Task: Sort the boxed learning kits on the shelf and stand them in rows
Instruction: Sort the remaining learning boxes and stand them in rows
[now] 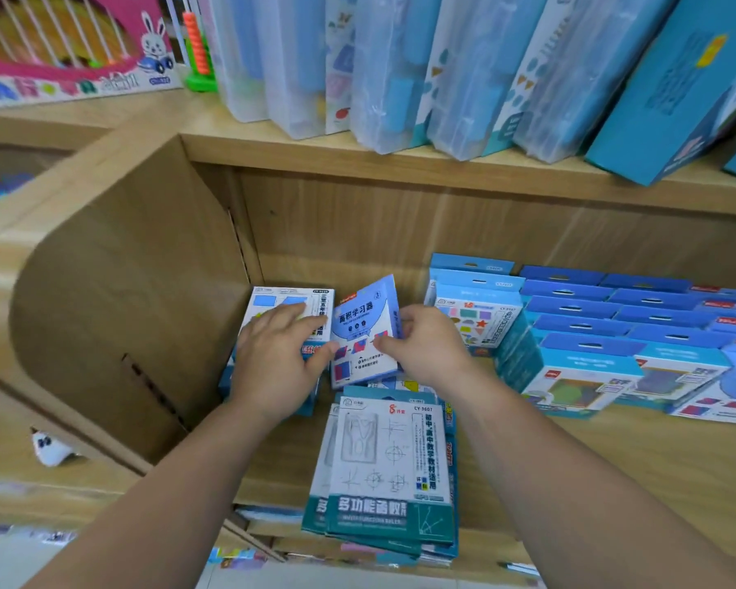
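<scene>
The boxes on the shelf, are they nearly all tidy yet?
About halfway. Done: the blue rows on the right stand upright. In hand: the right hand grips a light-blue box, the left hand steadies a white box. Left: the flat teal pile in front.

Furniture: a light wooden shelf unit (pixel 400 231) with a plain wood back panel.
Side wall: a curved wooden side panel (pixel 115 299) with a row of small holes.
Upper board: a wooden upper shelf board (pixel 273 153).
Light: even and soft, no strong shadows.
</scene>
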A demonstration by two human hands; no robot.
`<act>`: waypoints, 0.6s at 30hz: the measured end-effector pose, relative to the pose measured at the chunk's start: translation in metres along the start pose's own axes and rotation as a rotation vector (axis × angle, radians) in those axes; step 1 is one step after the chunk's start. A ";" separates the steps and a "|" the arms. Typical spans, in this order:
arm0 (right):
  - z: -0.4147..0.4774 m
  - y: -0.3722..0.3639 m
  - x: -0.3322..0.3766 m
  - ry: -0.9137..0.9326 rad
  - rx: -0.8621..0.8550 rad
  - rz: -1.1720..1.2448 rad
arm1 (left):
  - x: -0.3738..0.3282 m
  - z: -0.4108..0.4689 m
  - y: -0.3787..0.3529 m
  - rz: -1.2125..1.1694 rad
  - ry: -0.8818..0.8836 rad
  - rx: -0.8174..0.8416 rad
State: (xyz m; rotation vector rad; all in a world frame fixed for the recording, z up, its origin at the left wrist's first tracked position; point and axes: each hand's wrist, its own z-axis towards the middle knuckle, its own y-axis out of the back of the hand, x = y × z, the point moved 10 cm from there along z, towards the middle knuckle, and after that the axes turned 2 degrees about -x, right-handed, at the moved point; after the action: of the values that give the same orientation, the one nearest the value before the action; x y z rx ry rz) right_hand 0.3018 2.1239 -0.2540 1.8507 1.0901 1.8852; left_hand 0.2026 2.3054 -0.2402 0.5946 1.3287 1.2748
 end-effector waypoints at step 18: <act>-0.116 0.154 -0.019 0.237 -0.215 0.492 | -0.137 -0.017 0.045 -1.080 0.037 0.108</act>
State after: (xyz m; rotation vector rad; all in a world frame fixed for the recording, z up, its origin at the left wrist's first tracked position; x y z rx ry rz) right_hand 0.2412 1.9709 -0.1511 1.9276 0.4810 2.4314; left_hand 0.2029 2.1894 -0.1532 -0.1189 1.4288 0.3253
